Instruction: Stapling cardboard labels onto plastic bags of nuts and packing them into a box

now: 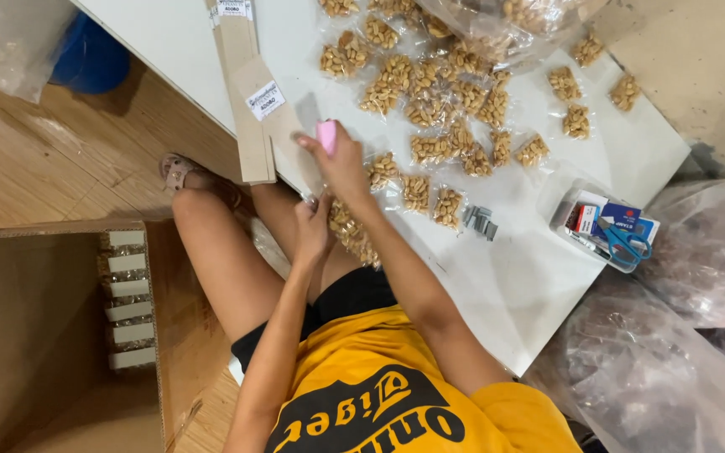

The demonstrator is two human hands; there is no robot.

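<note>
My right hand (341, 164) is shut on a small pink stapler (326, 134) over the near edge of the white table (530, 285). Just below it, my left hand (312, 225) grips a small clear packet of peanuts (352, 235) at its top. A cardboard header card with a white label (266, 101) lies right beside the stapler. Several more peanut packets (430, 101) are spread across the table beyond my hands.
Loose staple strips (480, 222) lie by a clear tray (565, 220) holding blue scissors (627, 242) and small boxes. Long cardboard strips (241, 59) lie at the table's left edge. An open carton (52, 335) with finished packs stands on the wooden floor. Big plastic bags (698, 252) sit at the right.
</note>
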